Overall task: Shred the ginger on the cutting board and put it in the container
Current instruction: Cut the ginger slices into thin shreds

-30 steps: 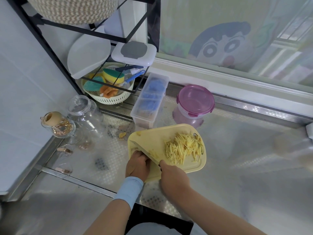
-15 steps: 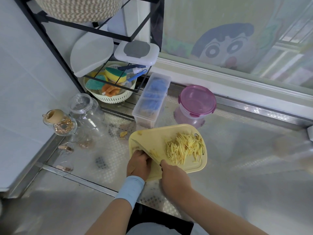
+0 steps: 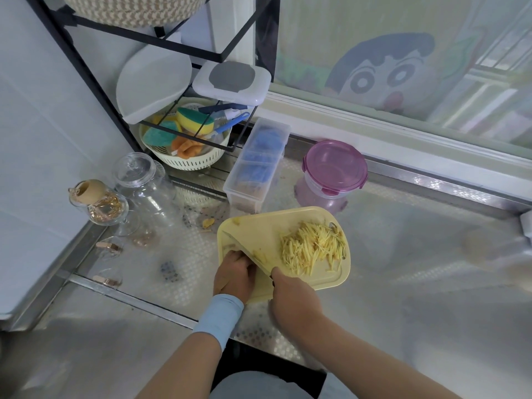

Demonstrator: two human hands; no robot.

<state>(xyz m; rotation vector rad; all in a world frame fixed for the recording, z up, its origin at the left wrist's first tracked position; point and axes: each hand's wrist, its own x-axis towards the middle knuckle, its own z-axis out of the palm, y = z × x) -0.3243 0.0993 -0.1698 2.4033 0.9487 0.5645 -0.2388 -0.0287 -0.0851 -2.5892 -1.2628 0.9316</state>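
Nearly done shredding: our right hand (image 3: 293,298) grips the knife (image 3: 250,252), our left hand (image 3: 234,272) curls beside the blade, whatever it pins hidden. The ginger shreds (image 3: 312,249) heap at three o'clock on the cutting board (image 3: 259,226). Next, we judge, open the lidded container (image 3: 335,168) at twelve.

- A pale tiled wall (image 3: 43,125) closes off the left side.
- A black wire rack (image 3: 144,37) stands in the corner against it.
- The embossed steel counter (image 3: 403,283) is shiny and mirrors the soft daylight.
- The window (image 3: 316,38) runs along the back above a white sill (image 3: 374,122).
- Its frosted film carries a cartoon face (image 3: 383,76).
- The pale lines behind the film are possibly bars; they are too blurred to tell.
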